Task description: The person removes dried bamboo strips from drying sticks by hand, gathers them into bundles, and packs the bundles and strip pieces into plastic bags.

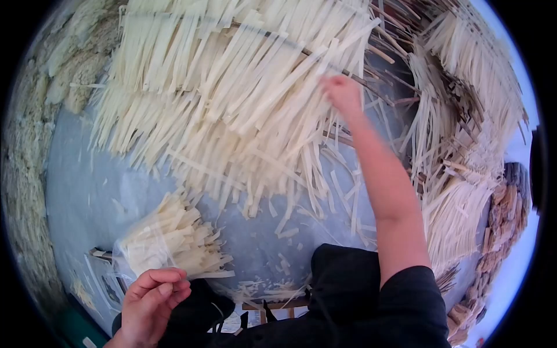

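Long pale flat strips (232,104) hang in overlapping rows from thin dark sticks (272,36) across the upper middle. My right hand (342,93) reaches out to the right end of these rows, beside a stick; its fingers are curled and blurred, and what they hold, if anything, cannot be made out. Low at the left, my left hand (155,298) has its thumb and fingertips pinched together, with nothing identifiable between them. Just above it lies a bundle of shorter pale strips (174,238), partly wrapped in clear plastic.
More strips on sticks (458,214) are heaped along the right side. Rough layered material (29,162) lines the left edge, and a brown layered stack (502,232) stands at the far right. Loose scraps (284,264) lie on the grey surface (81,180).
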Action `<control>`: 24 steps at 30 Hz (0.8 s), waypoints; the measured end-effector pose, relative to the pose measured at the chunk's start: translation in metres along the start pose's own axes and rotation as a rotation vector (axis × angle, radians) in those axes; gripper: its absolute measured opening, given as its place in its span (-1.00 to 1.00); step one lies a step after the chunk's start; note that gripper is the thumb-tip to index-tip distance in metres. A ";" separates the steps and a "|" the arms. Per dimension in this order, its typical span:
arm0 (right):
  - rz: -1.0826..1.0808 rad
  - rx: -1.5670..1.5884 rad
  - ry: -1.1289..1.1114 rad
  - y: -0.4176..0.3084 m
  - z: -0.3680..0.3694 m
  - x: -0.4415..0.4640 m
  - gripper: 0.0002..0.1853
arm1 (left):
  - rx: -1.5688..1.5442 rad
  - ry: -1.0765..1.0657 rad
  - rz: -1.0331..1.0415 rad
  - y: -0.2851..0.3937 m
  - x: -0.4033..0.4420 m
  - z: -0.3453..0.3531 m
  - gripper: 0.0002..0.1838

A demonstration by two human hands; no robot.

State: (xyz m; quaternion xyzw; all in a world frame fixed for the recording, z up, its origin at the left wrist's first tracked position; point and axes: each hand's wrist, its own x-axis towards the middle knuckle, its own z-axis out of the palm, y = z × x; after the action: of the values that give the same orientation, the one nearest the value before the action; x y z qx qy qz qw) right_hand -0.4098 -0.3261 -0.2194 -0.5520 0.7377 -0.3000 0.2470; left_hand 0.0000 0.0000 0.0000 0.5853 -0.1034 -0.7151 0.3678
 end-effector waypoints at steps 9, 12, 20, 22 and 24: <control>-0.184 -0.678 -0.133 0.019 -0.057 0.012 -0.45 | 0.034 0.021 -0.055 0.000 0.005 0.013 -0.76; -0.100 -0.401 -0.375 0.025 -0.050 0.006 -0.48 | 0.034 -0.033 -0.031 -0.001 0.002 0.013 -0.75; -0.278 -0.196 -0.350 -0.057 -0.053 -0.072 -0.48 | 0.107 -0.105 -0.067 -0.011 -0.018 0.021 -0.75; -0.278 -0.347 -0.248 -0.071 -0.061 -0.097 -0.47 | 0.120 -0.118 -0.048 -0.014 -0.021 0.019 -0.75; -0.242 -0.386 -0.139 -0.073 -0.064 -0.119 -0.43 | 0.131 -0.132 -0.020 -0.018 -0.024 0.017 -0.75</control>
State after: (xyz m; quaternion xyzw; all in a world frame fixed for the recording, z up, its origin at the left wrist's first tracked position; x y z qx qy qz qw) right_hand -0.3737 -0.2161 -0.1183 -0.6926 0.6912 -0.1422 0.1493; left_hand -0.0222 0.0238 0.0130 0.5609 -0.1682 -0.7474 0.3138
